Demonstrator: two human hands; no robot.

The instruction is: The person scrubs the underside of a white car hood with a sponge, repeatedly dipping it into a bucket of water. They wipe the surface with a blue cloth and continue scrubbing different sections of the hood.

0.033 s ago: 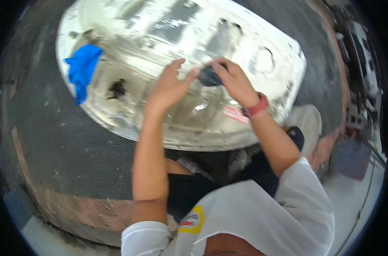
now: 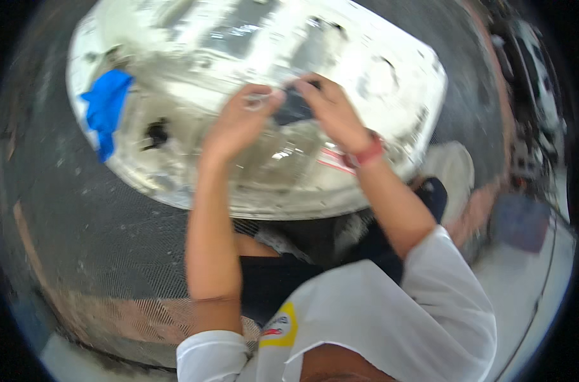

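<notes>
A large white car door panel [image 2: 289, 209] lies flat on the floor, with cutouts and recesses. Above its middle, my right hand [image 2: 333, 109] pinches the upper right edge of a dark grey, flat piece [image 2: 294, 108], thin and sheet-like; its exact kind is unclear. At the left edge of that piece my left hand [image 2: 240, 121] closes its thumb and fingers. Something small and whitish shows by the left fingers, too blurred to name. A red band [image 2: 370, 153] circles my right wrist.
Blue cloth-like material [image 2: 108, 109] hangs over the panel's left edge. A red and white label [image 2: 335, 159] sits near its front edge. My shod foot [image 2: 454, 181] is at the panel's right. Farther right stands a grey block-like object [image 2: 520, 221]. Dark textured matting [image 2: 111, 242] covers the floor.
My left hand has moved in from beside the dark piece to its left edge, its fingers closing. The panel and surroundings sit slightly farther left in the picture.
</notes>
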